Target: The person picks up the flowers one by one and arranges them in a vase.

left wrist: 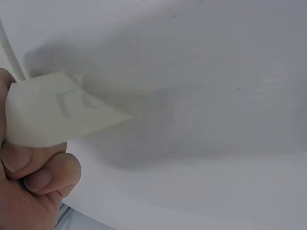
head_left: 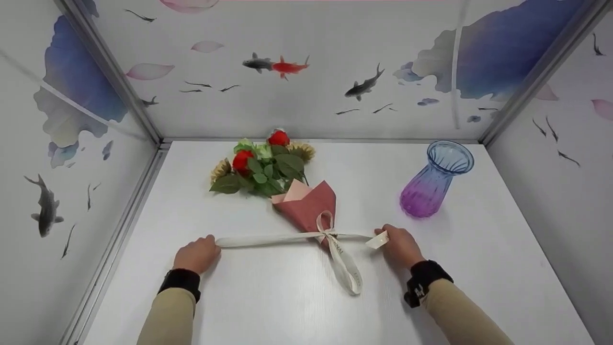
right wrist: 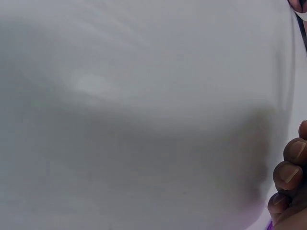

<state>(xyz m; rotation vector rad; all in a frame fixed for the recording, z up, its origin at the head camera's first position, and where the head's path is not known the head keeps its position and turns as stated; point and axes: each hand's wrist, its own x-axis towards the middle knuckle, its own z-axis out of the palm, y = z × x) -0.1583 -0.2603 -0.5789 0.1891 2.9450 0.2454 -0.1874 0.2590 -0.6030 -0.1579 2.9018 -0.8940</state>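
A cream ribbon (head_left: 268,240) with printed letters is tied round the narrow end of a bouquet wrapper (head_left: 311,207) of dark pink paper. My left hand (head_left: 196,255) grips one end of the ribbon, stretched out to the left; in the left wrist view its cut tip (left wrist: 62,112) sticks out past the curled fingers (left wrist: 57,175). On the other side my right hand (head_left: 401,245) pinches the other end, a short tail (head_left: 377,240) folding over by the fingertips. At the knot, one small loop stands up and a longer loop (head_left: 346,268) hangs toward me.
Red roses (head_left: 243,162), sunflowers (head_left: 301,151) and green leaves lie beyond the wrapper. A blue and purple glass vase (head_left: 433,182) stands at the right of the white table (head_left: 268,306). Printed panels (head_left: 306,105) enclose the back and both sides.
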